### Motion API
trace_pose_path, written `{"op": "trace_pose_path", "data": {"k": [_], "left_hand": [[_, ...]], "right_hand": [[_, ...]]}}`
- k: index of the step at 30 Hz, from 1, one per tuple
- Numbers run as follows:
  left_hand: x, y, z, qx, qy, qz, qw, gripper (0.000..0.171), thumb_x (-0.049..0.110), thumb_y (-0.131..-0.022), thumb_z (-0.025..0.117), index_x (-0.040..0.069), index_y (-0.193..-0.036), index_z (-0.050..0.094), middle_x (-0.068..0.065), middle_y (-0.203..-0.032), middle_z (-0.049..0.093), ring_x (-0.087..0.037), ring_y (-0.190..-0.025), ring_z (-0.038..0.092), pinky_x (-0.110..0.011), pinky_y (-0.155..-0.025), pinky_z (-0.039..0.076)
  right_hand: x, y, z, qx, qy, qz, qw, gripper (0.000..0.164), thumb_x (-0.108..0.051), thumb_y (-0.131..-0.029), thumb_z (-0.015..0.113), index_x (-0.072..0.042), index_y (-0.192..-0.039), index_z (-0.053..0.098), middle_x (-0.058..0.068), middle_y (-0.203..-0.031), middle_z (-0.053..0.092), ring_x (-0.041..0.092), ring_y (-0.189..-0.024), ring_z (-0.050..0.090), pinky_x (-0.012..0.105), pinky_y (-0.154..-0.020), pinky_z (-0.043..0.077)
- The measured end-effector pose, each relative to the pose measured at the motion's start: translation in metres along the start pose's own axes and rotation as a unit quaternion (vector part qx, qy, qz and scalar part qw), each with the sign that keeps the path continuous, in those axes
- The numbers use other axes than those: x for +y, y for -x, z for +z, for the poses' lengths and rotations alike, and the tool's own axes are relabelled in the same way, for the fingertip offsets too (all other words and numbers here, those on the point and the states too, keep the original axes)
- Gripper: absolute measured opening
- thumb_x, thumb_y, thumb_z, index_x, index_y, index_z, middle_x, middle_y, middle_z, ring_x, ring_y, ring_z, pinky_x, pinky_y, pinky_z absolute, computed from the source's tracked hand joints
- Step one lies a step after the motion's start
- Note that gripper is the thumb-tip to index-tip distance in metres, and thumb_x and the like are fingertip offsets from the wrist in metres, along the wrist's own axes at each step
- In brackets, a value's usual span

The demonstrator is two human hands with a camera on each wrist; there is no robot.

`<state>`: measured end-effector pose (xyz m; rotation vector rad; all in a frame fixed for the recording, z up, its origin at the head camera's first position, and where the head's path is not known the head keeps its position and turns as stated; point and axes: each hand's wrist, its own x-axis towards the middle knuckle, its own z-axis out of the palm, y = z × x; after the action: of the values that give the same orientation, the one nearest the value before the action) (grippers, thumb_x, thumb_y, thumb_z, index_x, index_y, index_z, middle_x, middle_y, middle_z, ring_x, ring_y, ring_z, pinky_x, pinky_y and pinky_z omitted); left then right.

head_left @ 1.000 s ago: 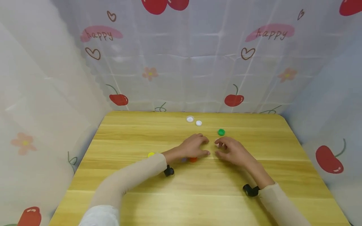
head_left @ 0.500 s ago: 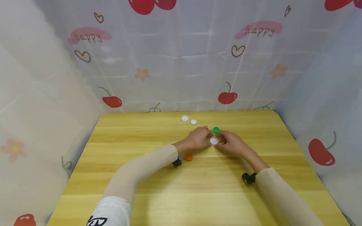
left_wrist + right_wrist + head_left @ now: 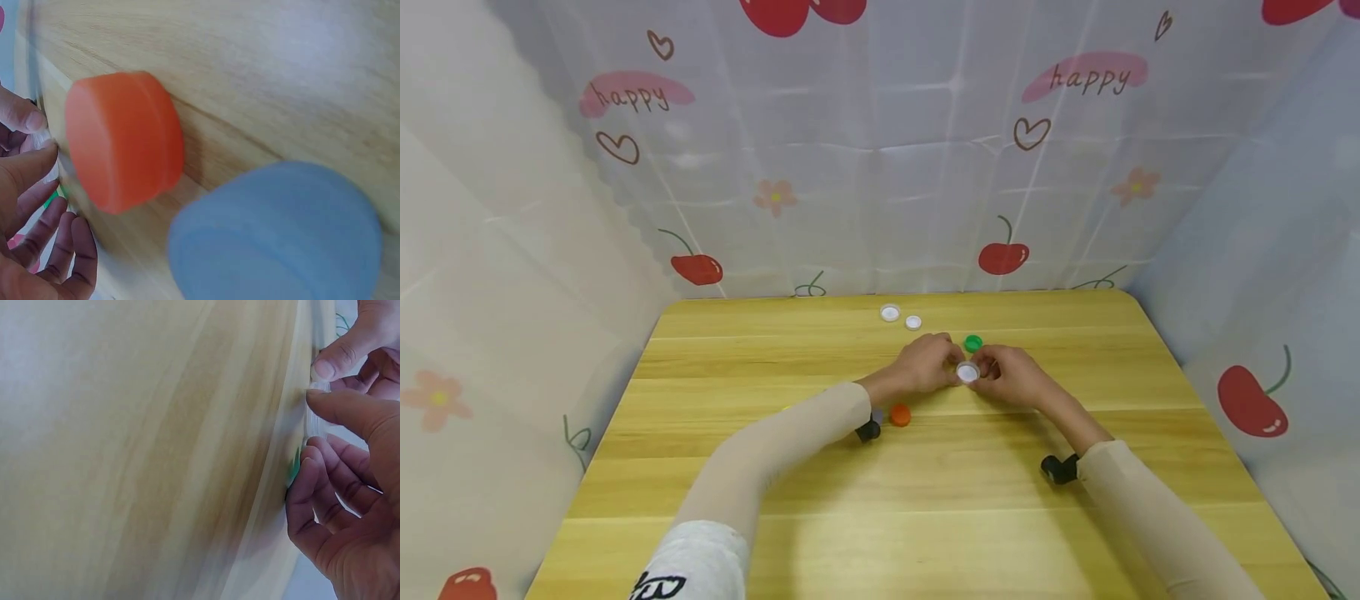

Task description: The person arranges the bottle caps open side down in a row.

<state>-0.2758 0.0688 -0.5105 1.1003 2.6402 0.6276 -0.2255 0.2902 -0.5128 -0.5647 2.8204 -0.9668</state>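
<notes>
Between both hands is a small round white cap [image 3: 967,372] with a clear rim, its flat face towards the head camera. My left hand [image 3: 925,364] pinches its left edge, and my right hand [image 3: 1017,377] pinches the right edge. In the wrist views only a sliver of its clear side [image 3: 314,419] shows between thumbs and fingers. Just behind the hands lies a green cap [image 3: 973,343]. Nearer to the left wrist, an orange cap [image 3: 900,415] and a blue-grey cap [image 3: 275,231] lie on the table, the latter partly covered in the head view.
Two white round caps, the larger one [image 3: 890,312] and the smaller one [image 3: 913,322], lie near the back edge of the wooden table [image 3: 955,500]. A yellow bit [image 3: 787,408] peeps out behind the left sleeve. Printed curtains [image 3: 880,167] enclose the back and sides.
One second ago the hands were apart with curved fingers; they came together on the white cap by half a second ago. Since then almost nothing differs. The head view also shifted slightly.
</notes>
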Motion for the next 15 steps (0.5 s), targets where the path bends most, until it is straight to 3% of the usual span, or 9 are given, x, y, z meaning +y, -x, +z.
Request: {"op": "trace_pose_path", "data": {"k": [7,15], "left_hand": [[-0.007,0.017,-0.011,-0.001,0.036,0.019,0.9992,0.033,0.03,-0.098,0.081,0.018,-0.129,0.078,0.002,-0.121,0.071,-0.012,-0.105,0.064,-0.026,-0.093,0.055],[-0.02,0.061,-0.024,0.044,0.134,0.052,0.9886,0.036,0.036,-0.099,0.08,0.021,-0.131,0.076,0.006,-0.124,0.069,-0.012,-0.111,0.064,-0.024,-0.088,0.059]], "right_hand": [[-0.011,0.001,0.001,-0.005,-0.025,-0.006,1.0,0.032,-0.017,-0.09,0.088,-0.004,-0.116,0.073,0.008,-0.098,0.073,0.015,-0.084,0.064,0.023,-0.074,0.056],[-0.038,0.012,0.007,0.036,-0.068,-0.084,0.993,0.034,-0.014,-0.09,0.089,-0.012,-0.12,0.073,0.0,-0.098,0.071,0.013,-0.082,0.065,0.028,-0.077,0.06]]}}
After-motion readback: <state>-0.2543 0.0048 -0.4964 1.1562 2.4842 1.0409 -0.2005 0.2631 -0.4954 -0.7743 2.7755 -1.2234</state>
